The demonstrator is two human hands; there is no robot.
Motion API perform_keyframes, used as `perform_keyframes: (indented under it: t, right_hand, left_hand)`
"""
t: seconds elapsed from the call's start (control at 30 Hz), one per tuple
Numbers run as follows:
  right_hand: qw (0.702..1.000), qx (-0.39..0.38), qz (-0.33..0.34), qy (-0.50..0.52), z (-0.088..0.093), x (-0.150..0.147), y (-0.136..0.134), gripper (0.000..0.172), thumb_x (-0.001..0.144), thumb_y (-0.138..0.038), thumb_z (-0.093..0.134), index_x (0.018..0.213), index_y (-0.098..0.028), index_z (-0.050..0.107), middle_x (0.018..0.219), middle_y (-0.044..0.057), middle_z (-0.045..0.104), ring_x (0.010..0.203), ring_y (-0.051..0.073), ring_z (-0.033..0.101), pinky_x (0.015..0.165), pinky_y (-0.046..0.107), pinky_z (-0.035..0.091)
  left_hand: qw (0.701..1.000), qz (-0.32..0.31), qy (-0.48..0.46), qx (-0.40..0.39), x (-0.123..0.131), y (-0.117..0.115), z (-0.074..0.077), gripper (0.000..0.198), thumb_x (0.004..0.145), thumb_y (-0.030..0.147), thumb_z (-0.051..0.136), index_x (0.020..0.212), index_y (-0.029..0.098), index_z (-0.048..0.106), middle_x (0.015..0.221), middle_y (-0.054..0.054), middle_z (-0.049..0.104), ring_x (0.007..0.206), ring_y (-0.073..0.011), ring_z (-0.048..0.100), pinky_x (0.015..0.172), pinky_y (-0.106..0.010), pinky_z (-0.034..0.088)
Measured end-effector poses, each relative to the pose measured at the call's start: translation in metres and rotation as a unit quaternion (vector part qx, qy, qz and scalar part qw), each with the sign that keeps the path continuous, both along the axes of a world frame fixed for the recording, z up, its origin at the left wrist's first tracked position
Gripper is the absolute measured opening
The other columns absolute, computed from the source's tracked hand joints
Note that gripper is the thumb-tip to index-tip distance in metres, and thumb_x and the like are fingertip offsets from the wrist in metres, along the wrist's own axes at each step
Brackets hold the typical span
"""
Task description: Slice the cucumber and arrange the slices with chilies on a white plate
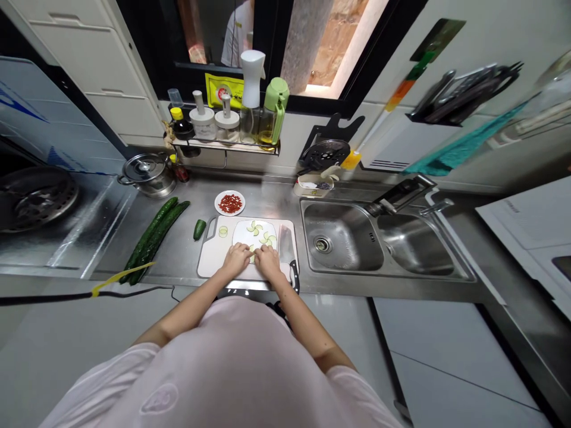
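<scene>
A white plate lies on the cutting board, bearing several pale green cucumber slices in curved groups. Over the plate's near part, my left hand and my right hand meet with fingers closed at small cucumber slices between them. Two thin rings rest on the board's left side. A knife with a black handle lies along the board's right edge, beside my right hand. Left of the board is a cut cucumber piece.
Two whole cucumbers lie at the left. Behind the board sits a plate of chopped red pieces. A lidded pot stands back left, a double sink at right, bottles on a wall shelf.
</scene>
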State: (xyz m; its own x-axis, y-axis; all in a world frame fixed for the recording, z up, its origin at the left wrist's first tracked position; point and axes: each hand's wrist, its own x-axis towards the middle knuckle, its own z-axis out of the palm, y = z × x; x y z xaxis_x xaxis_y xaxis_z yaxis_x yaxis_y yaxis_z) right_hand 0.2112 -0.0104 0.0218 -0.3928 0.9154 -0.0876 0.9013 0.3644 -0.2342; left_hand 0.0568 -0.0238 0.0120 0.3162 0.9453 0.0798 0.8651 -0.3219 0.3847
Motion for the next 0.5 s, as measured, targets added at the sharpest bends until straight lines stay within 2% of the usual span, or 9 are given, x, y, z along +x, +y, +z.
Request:
perform_keyframes:
  t: [0.13,0.27,0.5]
  right_hand:
    - [1.0,0.007,-0.004,0.018,-0.001,0.0,0.001,0.018,0.085,-0.022,0.048,0.095,-0.02,0.063,0.096,0.008,0.056,0.093,0.021,0.044,0.077,0.03,0.031]
    - [0.996,0.051,-0.024,0.076,-0.002,0.003,0.0,0.02,0.088,-0.024,0.045,0.095,-0.021,0.063,0.092,0.007,0.056,0.089,0.02,0.045,0.077,0.03,0.032]
    - [0.978,0.105,-0.041,0.173,-0.004,0.015,-0.002,0.024,0.09,-0.024,0.041,0.094,-0.02,0.064,0.087,0.007,0.057,0.084,0.02,0.046,0.077,0.03,0.035]
  left_hand:
    - [0.998,0.035,-0.043,-0.007,0.001,0.001,0.0,0.026,0.079,0.016,0.049,0.095,0.024,0.068,0.098,-0.006,0.061,0.096,-0.0204,0.048,0.082,-0.034,0.039]
    - [0.993,0.084,-0.081,-0.004,-0.006,0.001,0.0,0.026,0.081,0.019,0.047,0.098,0.022,0.067,0.097,-0.005,0.061,0.094,-0.0201,0.05,0.086,-0.033,0.04]
    - [0.963,0.26,-0.073,0.011,-0.05,0.013,0.001,0.029,0.081,0.026,0.045,0.103,0.021,0.064,0.101,-0.008,0.061,0.098,-0.0234,0.052,0.089,-0.034,0.039]
